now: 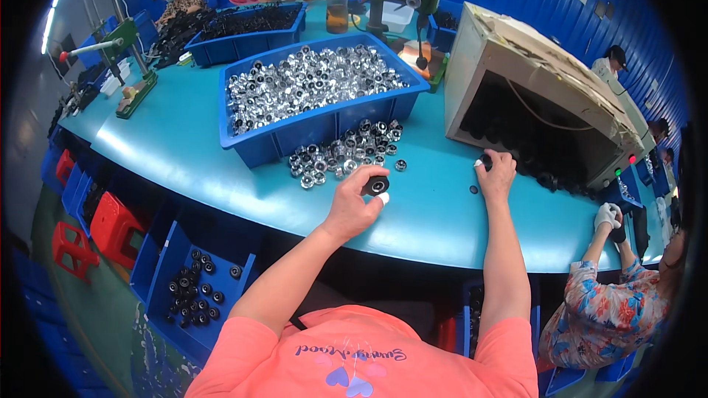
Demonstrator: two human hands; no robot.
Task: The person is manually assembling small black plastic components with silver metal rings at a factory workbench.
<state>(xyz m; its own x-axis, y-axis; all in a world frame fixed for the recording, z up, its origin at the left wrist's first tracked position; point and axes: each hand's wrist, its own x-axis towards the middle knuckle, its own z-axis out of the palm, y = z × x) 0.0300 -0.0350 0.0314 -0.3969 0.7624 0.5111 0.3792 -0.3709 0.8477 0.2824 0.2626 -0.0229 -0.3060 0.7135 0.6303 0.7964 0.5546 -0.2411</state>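
Black round part [378, 186] is gripped by left hand [354, 203]; right hand [498, 176] pinches small dark piece [487, 161]. Beyond left hand, many clear glossy pieces [349, 166] seem left; lower-left, black round parts [206, 289] look done.

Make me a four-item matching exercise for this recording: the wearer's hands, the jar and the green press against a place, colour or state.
1. left hand
2. right hand
3. lidded jar
4. green lever press

A. amber contents
B. near the open-fronted box
C. toward the table's left end
D. gripping a black round part near loose clear parts

Pairs: 1-D, 2-B, 3-A, 4-C
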